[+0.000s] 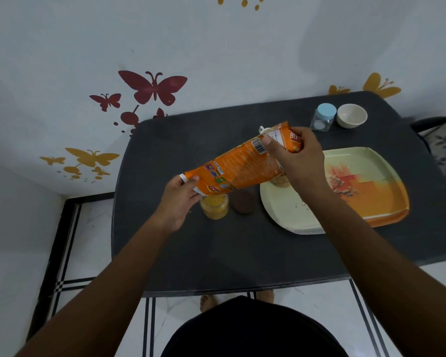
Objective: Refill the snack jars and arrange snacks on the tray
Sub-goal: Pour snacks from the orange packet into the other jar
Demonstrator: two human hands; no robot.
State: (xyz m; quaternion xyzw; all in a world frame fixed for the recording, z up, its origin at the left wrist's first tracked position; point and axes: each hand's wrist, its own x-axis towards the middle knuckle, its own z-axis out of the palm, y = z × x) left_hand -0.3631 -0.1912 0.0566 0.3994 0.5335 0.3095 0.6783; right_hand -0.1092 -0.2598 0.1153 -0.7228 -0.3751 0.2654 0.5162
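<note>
Dark grey desk (191, 253), set against a white wall with butterfly stickers (153, 86).

Cream and orange tray (366, 199) on the right half of the desk; a few crumbs on its bare cream area. A container with beige contents stands at the tray's left rear corner, mostly hidden behind the right hand and packet; cannot tell what kind.

Orange snack packet (238, 170) held in the air above the desk, tilted: lower end down-left, upper end up-right. Its lower mouth sits directly over the open snack jar (214, 206).

Right hand (298, 161): grip closed around the packet's upper end, thumb on the near face by the barcode, fingers wrapped behind.

Left hand (179, 199): grip pinching the packet's lower end beside the mouth, thumb on top.

Snack jar: clear, upright on the desk left of the tray, partly filled with yellow snack.

White bowl (352, 115) at the far right of the desk, well apart from the jar.

Second jar with a blue lid (323, 117), just beside the bowl, to its left.

Brown round lid (244, 203) lies flat on the desk between snack jar and tray.
</note>
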